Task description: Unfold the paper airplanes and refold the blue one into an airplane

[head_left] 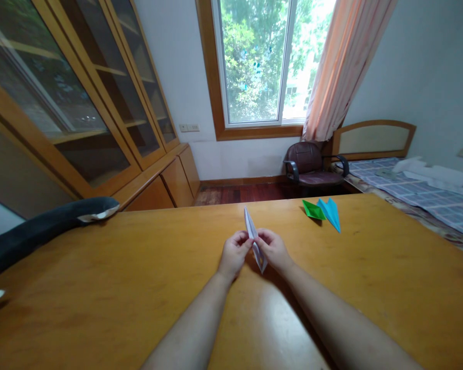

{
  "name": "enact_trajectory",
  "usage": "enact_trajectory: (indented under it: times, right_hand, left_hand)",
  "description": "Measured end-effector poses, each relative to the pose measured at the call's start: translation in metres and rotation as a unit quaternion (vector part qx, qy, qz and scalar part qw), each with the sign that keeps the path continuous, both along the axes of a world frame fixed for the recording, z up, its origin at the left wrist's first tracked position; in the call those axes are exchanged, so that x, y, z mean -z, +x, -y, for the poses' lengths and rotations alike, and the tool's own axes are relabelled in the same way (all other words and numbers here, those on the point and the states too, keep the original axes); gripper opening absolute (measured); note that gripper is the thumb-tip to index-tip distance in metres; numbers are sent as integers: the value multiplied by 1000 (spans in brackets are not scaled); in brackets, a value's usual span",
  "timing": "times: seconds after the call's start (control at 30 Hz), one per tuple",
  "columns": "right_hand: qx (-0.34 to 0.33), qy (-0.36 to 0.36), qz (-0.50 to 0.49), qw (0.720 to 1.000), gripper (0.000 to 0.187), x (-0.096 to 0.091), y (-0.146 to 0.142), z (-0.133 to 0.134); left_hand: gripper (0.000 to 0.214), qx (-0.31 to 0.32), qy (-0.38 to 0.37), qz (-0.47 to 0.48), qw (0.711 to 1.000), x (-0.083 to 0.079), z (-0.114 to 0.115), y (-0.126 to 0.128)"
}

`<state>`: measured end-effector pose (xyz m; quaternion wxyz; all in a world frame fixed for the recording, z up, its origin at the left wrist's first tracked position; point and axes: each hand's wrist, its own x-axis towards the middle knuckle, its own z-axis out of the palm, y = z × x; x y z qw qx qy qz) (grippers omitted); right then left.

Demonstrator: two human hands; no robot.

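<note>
A white folded paper plane (250, 226) stands nearly on edge over the middle of the wooden table (139, 277), its nose pointing away from me. My left hand (234, 253) pinches its left side with closed fingers. My right hand (274, 250) pinches its right side the same way. Both forearms reach in from the bottom of the view.
A green paper plane (313, 209) and a blue paper plane (331, 211) lie side by side at the table's far right. A dark soft object (42, 226) lies on the left edge. Beyond stand a chair (310, 164), a bed (428, 190) and glass-fronted cabinets (81, 103).
</note>
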<state>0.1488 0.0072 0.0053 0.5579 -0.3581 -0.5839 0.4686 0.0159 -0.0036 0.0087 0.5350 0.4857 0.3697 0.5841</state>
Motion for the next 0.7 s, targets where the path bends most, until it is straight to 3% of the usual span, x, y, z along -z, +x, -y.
enact_trajectory:
  times: [0.33,0.53,0.7]
  right_hand:
    - [1,-68,-52,996,31,4,2,-5]
    - [0,-70,-39,997,32,9,2,-9]
    - [-42,-68,-75,994,30,2,2,-6]
  left_hand:
    - [21,-51,-49,-27,997,3,-2,-1]
    - [14,-104,10,-89,991,6,-4,-1]
    - [19,-59,-27,-39,997,4,-4,-2]
